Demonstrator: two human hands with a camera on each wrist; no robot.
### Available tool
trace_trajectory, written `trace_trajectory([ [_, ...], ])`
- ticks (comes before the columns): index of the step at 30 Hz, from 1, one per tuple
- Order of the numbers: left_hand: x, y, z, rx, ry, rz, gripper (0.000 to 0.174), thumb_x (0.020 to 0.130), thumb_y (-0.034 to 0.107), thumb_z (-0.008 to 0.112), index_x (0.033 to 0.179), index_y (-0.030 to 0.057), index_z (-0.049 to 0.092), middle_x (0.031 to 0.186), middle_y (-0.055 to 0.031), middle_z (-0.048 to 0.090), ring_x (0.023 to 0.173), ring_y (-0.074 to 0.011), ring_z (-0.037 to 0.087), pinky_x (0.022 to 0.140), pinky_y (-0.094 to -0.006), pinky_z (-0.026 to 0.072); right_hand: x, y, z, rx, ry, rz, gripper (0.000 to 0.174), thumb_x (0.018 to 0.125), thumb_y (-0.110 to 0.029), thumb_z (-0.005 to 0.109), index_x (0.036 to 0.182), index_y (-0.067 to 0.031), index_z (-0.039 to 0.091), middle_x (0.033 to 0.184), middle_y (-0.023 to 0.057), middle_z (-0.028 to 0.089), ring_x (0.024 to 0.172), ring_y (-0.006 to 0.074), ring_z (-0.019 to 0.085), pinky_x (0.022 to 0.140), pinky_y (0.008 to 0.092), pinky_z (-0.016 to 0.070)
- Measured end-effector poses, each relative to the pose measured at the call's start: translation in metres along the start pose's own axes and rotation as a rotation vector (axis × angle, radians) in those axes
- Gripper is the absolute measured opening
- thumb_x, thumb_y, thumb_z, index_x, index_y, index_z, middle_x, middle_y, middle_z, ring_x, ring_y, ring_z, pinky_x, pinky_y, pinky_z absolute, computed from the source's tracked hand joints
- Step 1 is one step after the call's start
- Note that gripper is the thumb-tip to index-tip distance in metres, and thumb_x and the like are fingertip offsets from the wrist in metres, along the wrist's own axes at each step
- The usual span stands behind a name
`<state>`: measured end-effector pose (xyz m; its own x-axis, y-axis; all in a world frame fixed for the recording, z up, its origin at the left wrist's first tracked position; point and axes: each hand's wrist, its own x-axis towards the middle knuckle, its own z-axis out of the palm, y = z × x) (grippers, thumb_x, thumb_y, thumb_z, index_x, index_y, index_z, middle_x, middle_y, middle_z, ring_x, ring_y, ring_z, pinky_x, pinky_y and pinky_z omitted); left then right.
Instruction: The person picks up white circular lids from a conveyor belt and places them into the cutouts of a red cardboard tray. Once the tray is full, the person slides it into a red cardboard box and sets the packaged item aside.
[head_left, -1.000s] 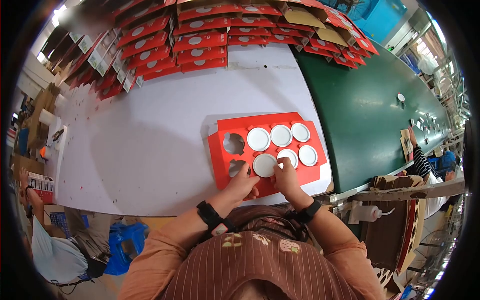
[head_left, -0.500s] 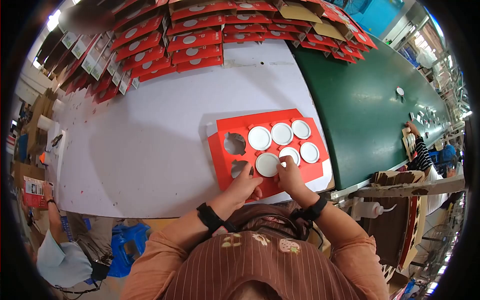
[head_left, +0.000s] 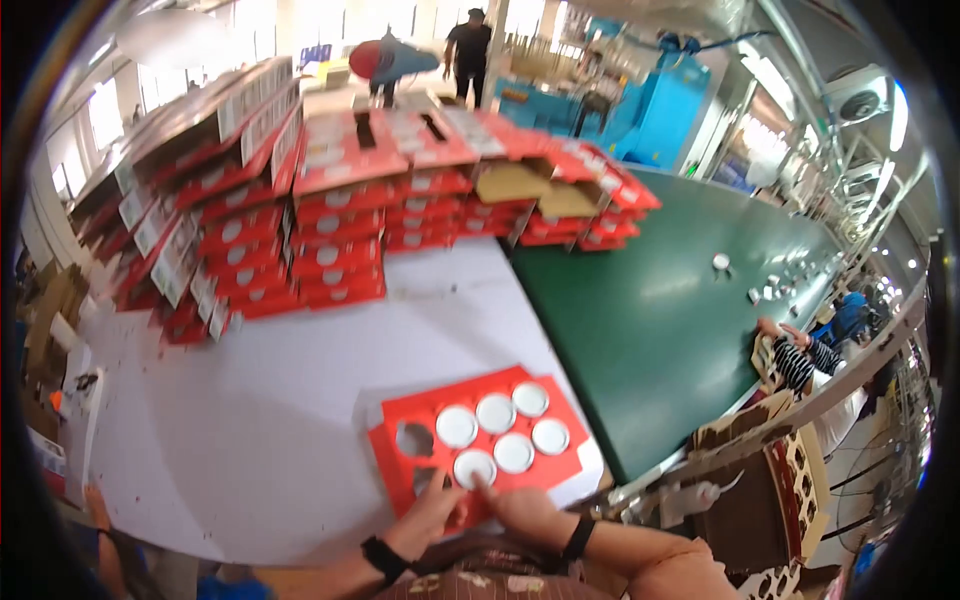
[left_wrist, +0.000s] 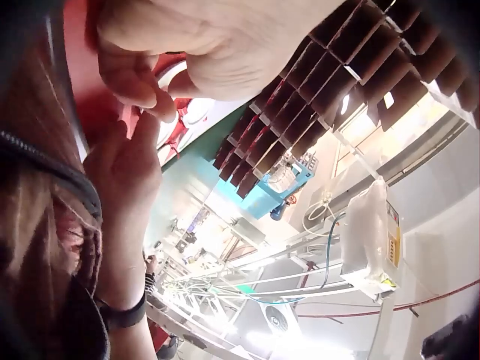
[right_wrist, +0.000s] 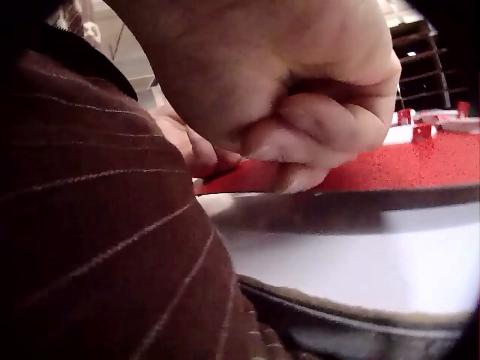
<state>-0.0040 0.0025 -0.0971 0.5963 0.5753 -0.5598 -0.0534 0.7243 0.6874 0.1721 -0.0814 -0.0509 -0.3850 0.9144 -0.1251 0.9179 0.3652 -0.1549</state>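
A red card sheet [head_left: 410, 408] with two rows of round cut-outs lies on the pale tabletop. Six white round lids [head_left: 515, 453] fill most of the cut-outs; the two at the left show bare. My left hand [head_left: 428, 513] grips the card beside the front left cut-out, partly covering it. With curled fingers my right hand [head_left: 528, 514] holds the front edge of the leftmost front lid [head_left: 472, 463], thumb on its face. In the right wrist view, the right hand's lower fingers come down at the card's near edge. Both hands' fingertips almost meet in the left wrist view.
Red boxes [head_left: 340, 258] stand in tall stacks at the back. A green table [head_left: 640, 330] adjoins on the right, with a person in striped sleeves [head_left: 795, 362] at its far side. A plastic bottle [head_left: 690, 503] and brown cardboard [head_left: 740, 535] are close on my right. Another person's arm [head_left: 100, 520] shows at left.
The head view has tilted upward, so the card and hands sit lower in it. My right hand has shifted from the lid's right rim to its front. The left hand stays beside the cut-out.
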Motion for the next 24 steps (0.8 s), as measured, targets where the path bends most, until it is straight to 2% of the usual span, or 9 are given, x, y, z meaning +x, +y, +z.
trace_trajectory([
  [4, 0.001, 0.012, 0.006, 0.038, 0.020, -0.099, 0.036, 0.090, 0.007, 0.049, 0.122, 0.0148, 0.034, 0.072, -0.0050, 0.051, 0.051, -0.0129, 0.053, 0.043, -0.0270, 0.0429, 0.012, -0.004, -0.005, 0.043, -0.133, 0.101, 0.070, 0.080, -0.010, 0.051, 0.141, 0.0071, 0.021, 0.066, 0.0098, 0.063, 0.056, 0.0269, 0.063, 0.046, 0.0400, 0.0475],
  [8, 0.000, 0.018, 0.004, 0.181, 0.095, -0.112, 0.041, 0.090, 0.010, 0.051, 0.126, 0.0152, 0.032, 0.076, -0.0072, 0.054, 0.048, -0.0142, 0.054, 0.040, -0.0279, 0.0414, 0.015, 0.010, 0.001, 0.115, -0.114, 0.113, 0.065, 0.082, -0.009, 0.049, 0.143, -0.0075, 0.028, 0.065, 0.0110, 0.062, 0.054, 0.0288, 0.061, 0.045, 0.0415, 0.0464],
  [12, -0.010, 0.035, 0.008, 0.253, 0.184, -0.105, 0.055, 0.088, 0.013, 0.056, 0.135, 0.0127, 0.026, 0.083, -0.0107, 0.055, 0.053, -0.0169, 0.059, 0.042, -0.0279, 0.0457, 0.002, 0.027, -0.009, 0.365, 0.229, 0.287, 0.045, 0.086, -0.015, 0.050, 0.130, -0.0108, 0.047, 0.060, 0.0143, 0.058, 0.053, 0.0323, 0.059, 0.048, 0.0429, 0.0468],
  [14, -0.010, 0.040, -0.004, 0.289, 0.108, -0.129, 0.067, 0.088, 0.015, 0.057, 0.141, 0.0083, 0.017, 0.095, -0.0157, 0.058, 0.058, -0.0194, 0.063, 0.046, -0.0289, 0.0491, -0.005, 0.050, -0.011, 0.457, 0.508, 0.455, 0.037, 0.085, -0.017, 0.054, 0.122, -0.0157, 0.052, 0.064, 0.0176, 0.060, 0.059, 0.0378, 0.060, 0.053, 0.0480, 0.0468],
  [16, -0.017, 0.044, -0.008, 0.341, 0.119, -0.104, 0.073, 0.086, 0.016, 0.058, 0.142, 0.0041, 0.013, 0.110, -0.0196, 0.057, 0.062, -0.0207, 0.066, 0.049, -0.0284, 0.0519, -0.018, 0.084, -0.010, 0.463, 0.555, 0.683, 0.028, 0.084, -0.018, 0.056, 0.111, -0.0144, 0.059, 0.071, 0.0189, 0.063, 0.067, 0.0383, 0.062, 0.058, 0.0464, 0.0496],
  [18, -0.028, 0.050, -0.010, 0.413, 0.154, -0.053, 0.065, 0.086, 0.016, 0.058, 0.139, 0.0010, 0.025, 0.113, -0.0160, 0.059, 0.066, -0.0210, 0.067, 0.052, -0.0286, 0.0528, -0.032, 0.115, -0.006, 0.615, 0.710, 0.854, 0.021, 0.084, -0.017, 0.056, 0.102, -0.0117, 0.063, 0.077, 0.0162, 0.065, 0.075, 0.0357, 0.064, 0.066, 0.0436, 0.0506],
  [19, -0.031, 0.051, -0.017, 0.501, 0.186, 0.082, 0.055, 0.086, 0.016, 0.058, 0.133, 0.0002, 0.035, 0.109, -0.0139, 0.061, 0.066, -0.0198, 0.066, 0.053, -0.0285, 0.0529, -0.038, 0.129, 0.000, 0.436, 0.809, 0.857, 0.022, 0.085, -0.013, 0.054, 0.103, -0.0059, 0.064, 0.070, 0.0152, 0.065, 0.065, 0.0271, 0.065, 0.061, 0.0360, 0.0501],
  [22, -0.023, 0.048, -0.064, 0.617, 0.381, 0.430, 0.033, 0.084, 0.015, 0.060, 0.112, -0.0011, 0.055, 0.098, -0.0124, 0.064, 0.064, -0.0178, 0.065, 0.053, -0.0285, 0.0521, -0.067, 0.160, 0.010, 0.231, 0.759, 0.953, 0.030, 0.082, -0.016, 0.056, 0.111, -0.0076, 0.061, 0.099, 0.0156, 0.065, 0.092, 0.0316, 0.062, 0.083, 0.0388, 0.0485],
  [24, -0.029, 0.055, -0.098, 0.922, 0.644, 0.697, 0.030, 0.081, 0.011, 0.061, 0.108, -0.0004, 0.056, 0.100, -0.0150, 0.063, 0.072, -0.0208, 0.065, 0.062, -0.0321, 0.0526, -0.078, 0.178, 0.026, 0.187, 0.671, 1.012, 0.034, 0.082, -0.018, 0.057, 0.114, -0.0081, 0.059, 0.109, 0.0156, 0.061, 0.101, 0.0320, 0.058, 0.088, 0.0396, 0.0458],
])
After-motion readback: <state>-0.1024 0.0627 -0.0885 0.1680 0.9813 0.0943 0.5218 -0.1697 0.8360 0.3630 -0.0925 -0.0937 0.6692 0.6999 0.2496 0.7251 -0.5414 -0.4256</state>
